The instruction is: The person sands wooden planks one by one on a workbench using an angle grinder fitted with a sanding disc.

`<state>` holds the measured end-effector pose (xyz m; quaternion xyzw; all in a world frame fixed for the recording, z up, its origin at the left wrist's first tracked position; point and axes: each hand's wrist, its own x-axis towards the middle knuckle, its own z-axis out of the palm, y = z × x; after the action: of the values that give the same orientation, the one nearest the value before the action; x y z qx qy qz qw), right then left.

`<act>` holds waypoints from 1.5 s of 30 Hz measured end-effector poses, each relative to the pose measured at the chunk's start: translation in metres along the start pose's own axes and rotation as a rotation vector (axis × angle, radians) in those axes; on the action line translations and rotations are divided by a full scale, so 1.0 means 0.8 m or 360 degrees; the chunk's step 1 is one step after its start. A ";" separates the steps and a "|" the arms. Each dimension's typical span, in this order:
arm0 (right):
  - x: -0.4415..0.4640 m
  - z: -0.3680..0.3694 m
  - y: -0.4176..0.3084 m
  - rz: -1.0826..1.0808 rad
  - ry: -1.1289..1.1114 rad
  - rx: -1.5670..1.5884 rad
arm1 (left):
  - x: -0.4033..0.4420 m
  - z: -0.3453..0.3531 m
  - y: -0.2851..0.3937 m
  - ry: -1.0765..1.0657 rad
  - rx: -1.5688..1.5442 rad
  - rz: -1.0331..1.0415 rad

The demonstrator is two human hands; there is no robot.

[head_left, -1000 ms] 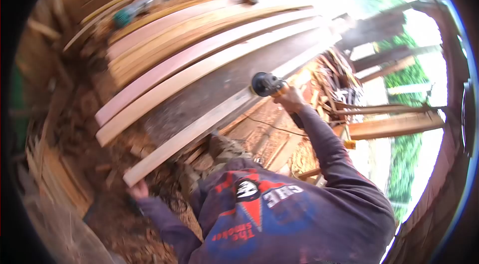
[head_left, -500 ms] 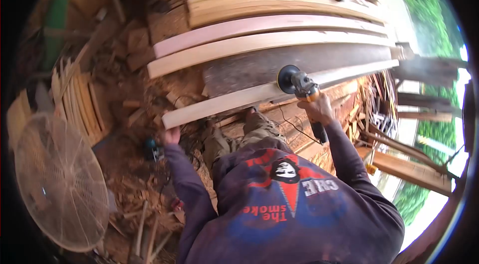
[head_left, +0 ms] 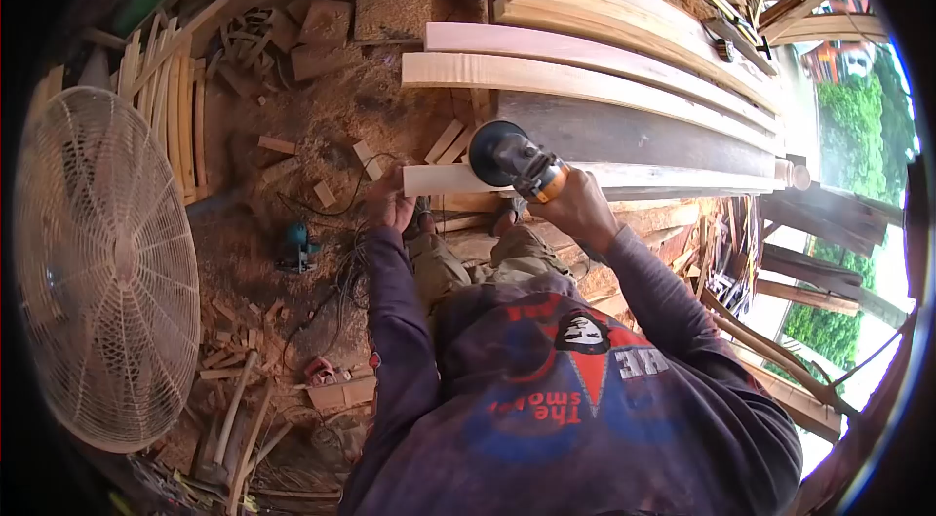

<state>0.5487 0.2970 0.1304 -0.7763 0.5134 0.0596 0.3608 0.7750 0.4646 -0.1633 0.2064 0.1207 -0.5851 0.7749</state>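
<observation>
In the head view a long pale wooden board [head_left: 673, 178] runs across in front of my body, along the near edge of a dark plank [head_left: 634, 131]. My left hand [head_left: 390, 201] grips the board's left end, fingers curled at its edge. An angle grinder [head_left: 531, 168] with a round sanding disc [head_left: 495, 147] is in my right hand [head_left: 577, 211], which wraps around its body. The disc lies over the board close to the left end; whether it presses on the wood I cannot tell. Part of the grinder's handle is hidden beneath my right hand and sleeve.
Several more boards [head_left: 585, 77] lie beyond the plank. A large fan [head_left: 122, 262] stands at the left. A teal power tool [head_left: 297, 248], cables and wood scraps [head_left: 327, 192] cover the dusty floor. Thin offcuts [head_left: 726, 258] are piled at the right.
My right hand has brought the grinder left along the board, nearer its left end and my left hand. The camera view has turned, so the board looks more level.
</observation>
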 end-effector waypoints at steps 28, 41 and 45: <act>-0.111 -0.062 0.199 0.0842 0.0508 0.0354 | -0.024 0.004 0.017 -0.0096 0.0218 -0.0172; -0.051 0.057 -0.019 0.0093 0.0015 -0.0093 | -0.022 -0.015 0.018 -0.0074 0.0205 -0.0173; -0.045 0.060 -0.088 0.0086 -0.0365 -0.0081 | -0.021 -0.019 0.018 0.0248 0.0562 -0.0177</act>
<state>0.6043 0.3687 0.1466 -0.7591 0.4879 0.1708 0.3956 0.7846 0.4892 -0.1668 0.3767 0.0869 -0.6212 0.6816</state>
